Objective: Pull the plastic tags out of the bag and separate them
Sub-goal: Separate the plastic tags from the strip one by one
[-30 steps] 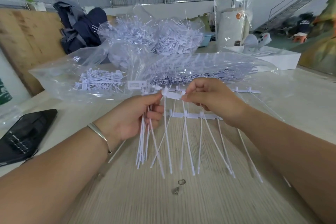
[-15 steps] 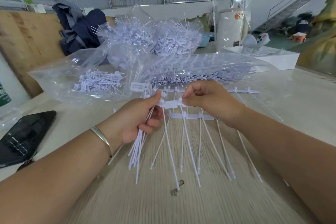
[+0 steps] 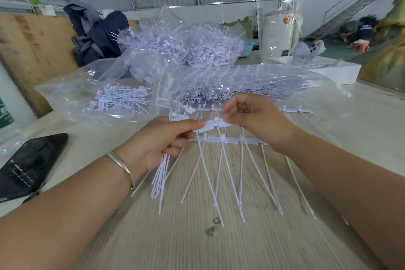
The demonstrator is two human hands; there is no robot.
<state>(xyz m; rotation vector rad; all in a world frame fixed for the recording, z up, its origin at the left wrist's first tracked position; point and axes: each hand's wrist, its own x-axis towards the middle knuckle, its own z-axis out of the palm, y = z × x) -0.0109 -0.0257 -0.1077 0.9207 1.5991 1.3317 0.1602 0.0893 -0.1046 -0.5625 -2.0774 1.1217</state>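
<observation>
- A short strip of joined tags (image 3: 210, 126) is held above the table (image 3: 175, 243), towards its middle: left hand (image 3: 162, 142) pinches one tab end between thumb and forefinger, right hand (image 3: 254, 120) pinches the adjoining tab. Judged to be mid-snap on that joint.
- A bundle of separated tags (image 3: 161, 176) is also gripped in the left hand's lower curled fingers, stems hanging down to the table.
- A second joined strip (image 3: 232, 139) lies on the table just beyond the hands, not yet split; another strip (image 3: 291, 110) lies further back towards the right edge.
- Clear bag (image 3: 241, 85) behind the hands is seen packed with unsplit strips, so most of the pulling is left.
- Second bag (image 3: 92, 98), back left, holds a small lot of loose tags (image 3: 122, 99); a heap of tags (image 3: 182, 46) sits in plastic near the far edge.
- Estimate: early-to-mid progress; bulk remains.
</observation>
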